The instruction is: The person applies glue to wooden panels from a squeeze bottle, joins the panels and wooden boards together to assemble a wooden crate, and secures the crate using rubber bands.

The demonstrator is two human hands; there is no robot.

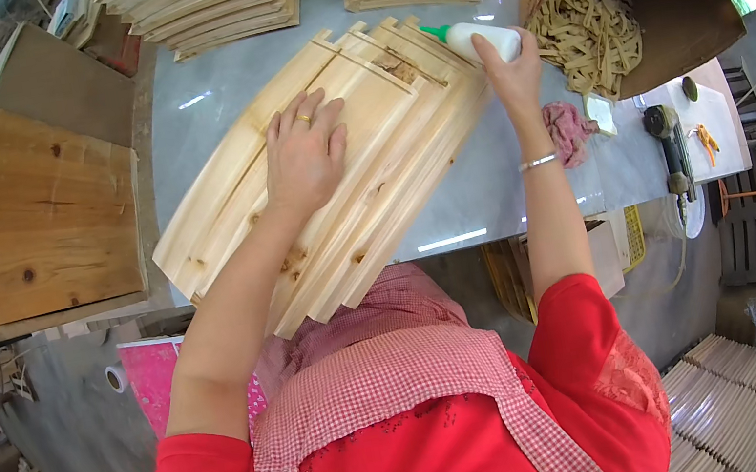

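Several pale wooden panels (pixel 365 154) lie fanned out and overlapping on the grey table, slanting from near left to far right. Each shows a narrow groove close to its far end. My left hand (pixel 304 154) rests flat on the top panel, fingers stretched and a ring on one of them. In my right hand (pixel 514 66) is a white squeeze glue bottle (pixel 469 41) with a green tip. The bottle is tilted almost level, its nozzle pointing left beside the far right corner of the fanned panels.
Stacks of wooden panels (pixel 213 5) stand at the table's far side. At right, a cardboard box (pixel 688 9) holds thin wood strips (pixel 588 35). A pink rag (pixel 568 134), a black power tool (pixel 670 145) and orange-handled pliers (pixel 707 142) lie nearby. Large wooden boards (pixel 52 208) stand at left.
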